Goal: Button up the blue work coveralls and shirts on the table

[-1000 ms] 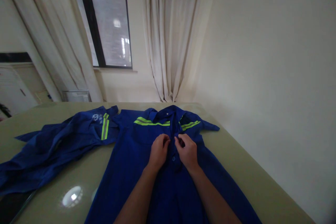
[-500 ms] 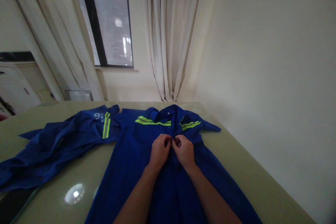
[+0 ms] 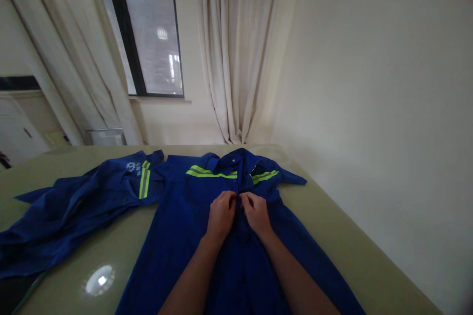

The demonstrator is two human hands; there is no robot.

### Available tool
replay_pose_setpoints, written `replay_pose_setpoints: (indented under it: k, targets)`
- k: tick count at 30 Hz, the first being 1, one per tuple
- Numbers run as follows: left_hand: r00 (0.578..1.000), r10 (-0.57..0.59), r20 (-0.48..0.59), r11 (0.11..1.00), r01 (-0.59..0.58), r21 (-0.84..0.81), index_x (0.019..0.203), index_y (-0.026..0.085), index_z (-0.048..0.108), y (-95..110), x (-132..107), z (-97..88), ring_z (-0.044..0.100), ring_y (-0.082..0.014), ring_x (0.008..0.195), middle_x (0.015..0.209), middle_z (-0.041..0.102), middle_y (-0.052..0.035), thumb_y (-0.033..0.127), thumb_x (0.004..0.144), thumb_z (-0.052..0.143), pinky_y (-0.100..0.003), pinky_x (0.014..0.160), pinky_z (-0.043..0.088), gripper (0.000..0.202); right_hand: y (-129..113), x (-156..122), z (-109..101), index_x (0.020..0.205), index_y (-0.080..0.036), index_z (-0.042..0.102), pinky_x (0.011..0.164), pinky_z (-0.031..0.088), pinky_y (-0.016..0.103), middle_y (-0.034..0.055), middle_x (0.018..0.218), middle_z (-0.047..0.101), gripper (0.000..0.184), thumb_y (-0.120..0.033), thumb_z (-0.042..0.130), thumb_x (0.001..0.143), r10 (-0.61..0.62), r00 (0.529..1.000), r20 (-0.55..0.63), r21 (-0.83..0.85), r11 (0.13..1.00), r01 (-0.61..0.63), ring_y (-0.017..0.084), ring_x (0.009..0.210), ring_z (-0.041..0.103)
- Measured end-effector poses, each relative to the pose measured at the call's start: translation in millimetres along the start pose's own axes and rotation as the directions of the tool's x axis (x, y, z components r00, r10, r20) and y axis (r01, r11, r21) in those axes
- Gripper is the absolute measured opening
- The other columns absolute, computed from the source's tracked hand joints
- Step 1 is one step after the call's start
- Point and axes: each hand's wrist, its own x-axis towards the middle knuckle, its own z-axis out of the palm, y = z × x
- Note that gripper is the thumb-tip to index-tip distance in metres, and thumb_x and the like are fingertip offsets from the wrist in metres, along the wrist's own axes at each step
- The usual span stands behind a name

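Blue coveralls (image 3: 181,226) with yellow-green reflective chest bands lie spread on the table, collar at the far end and legs toward me. Both my hands meet at the front placket, just below the chest band. My left hand (image 3: 222,214) is closed in a pinch on the placket's left edge. Beside it, my right hand (image 3: 255,210) pinches the cloth on the other side, thumb and forefinger together. The small spot between the fingertips is too dark to show whether a button is held. Above the hands the collar hangs partly open.
Another blue work garment (image 3: 92,202) with a white emblem lies crumpled at the left. A dark flat object (image 3: 18,290) pokes out under it. The greenish table (image 3: 328,216) runs along the wall (image 3: 377,108) at right; curtains (image 3: 236,59) and a window (image 3: 151,24) stand behind.
My fingertips have drawn slightly apart at the placket, both hands still on the cloth. The whole view has shifted a little, so the garments sit slightly farther left.
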Motion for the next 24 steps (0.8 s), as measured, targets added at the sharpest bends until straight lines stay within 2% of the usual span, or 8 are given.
replay_pose_setpoints:
  k: [4, 10, 13, 17, 24]
  targets:
    - [0.999, -0.048, -0.002, 0.992, 0.047, -0.114, 0.094, 0.023, 0.069, -6, 3, 0.9, 0.073, -0.0197, 0.083, 0.088, 0.076, -0.0018, 0.017, 0.089, 0.058, -0.031, 0.079, 0.054, 0.014, 8, 3, 2, 0.083, -0.019, 0.070, 0.048, 0.042, 0.024, -0.0009, 0.060, 0.066, 0.024, -0.037, 0.055, 0.088, 0.104, 0.992, 0.076, 0.127, 0.985, -0.113, 0.015, 0.047, 0.057]
    - [0.996, -0.085, 0.004, 0.969, 0.084, -0.233, 0.094, 0.021, 0.071, -9, 6, 0.9, 0.075, -0.0196, 0.084, 0.089, 0.079, -0.0033, 0.030, 0.090, 0.062, -0.030, 0.077, 0.059, 0.014, 6, 1, 4, 0.086, -0.021, 0.070, 0.059, 0.044, 0.024, -0.0005, 0.069, 0.069, 0.011, -0.024, 0.060, 0.085, 0.036, 0.999, 0.009, -0.086, 0.996, -0.036, 0.016, 0.060, 0.063]
    - [0.994, -0.108, 0.010, 0.960, 0.107, -0.259, 0.093, 0.019, 0.073, -12, 7, 1.7, 0.076, -0.0206, 0.082, 0.088, 0.079, -0.0048, 0.028, 0.086, 0.067, -0.031, 0.076, 0.060, 0.013, 3, 0, 3, 0.083, -0.022, 0.070, 0.065, 0.045, 0.026, 0.0013, 0.080, 0.071, 0.012, -0.020, 0.059, 0.088, -0.022, 1.000, 0.000, -0.194, 0.981, 0.022, 0.017, 0.069, 0.065]
    - [0.993, -0.115, 0.011, 0.957, 0.113, -0.267, 0.093, 0.019, 0.075, -14, 8, 2.8, 0.076, -0.0203, 0.082, 0.088, 0.080, -0.0053, 0.022, 0.086, 0.063, -0.033, 0.078, 0.061, 0.014, 4, 1, 2, 0.080, -0.022, 0.069, 0.068, 0.046, 0.026, 0.0015, 0.081, 0.071, 0.010, -0.021, 0.063, 0.088, -0.011, 1.000, 0.000, -0.222, 0.975, 0.010, 0.018, 0.073, 0.066]
    - [0.995, -0.096, 0.018, 0.973, 0.098, -0.209, 0.099, 0.019, 0.075, -11, 6, 3.6, 0.075, -0.0195, 0.083, 0.091, 0.079, -0.0047, 0.020, 0.086, 0.062, -0.033, 0.081, 0.060, 0.018, 6, 1, 1, 0.076, -0.023, 0.068, 0.066, 0.045, 0.026, 0.0007, 0.078, 0.070, 0.012, -0.017, 0.063, 0.085, 0.029, 1.000, -0.003, -0.236, 0.971, -0.029, 0.018, 0.072, 0.065]
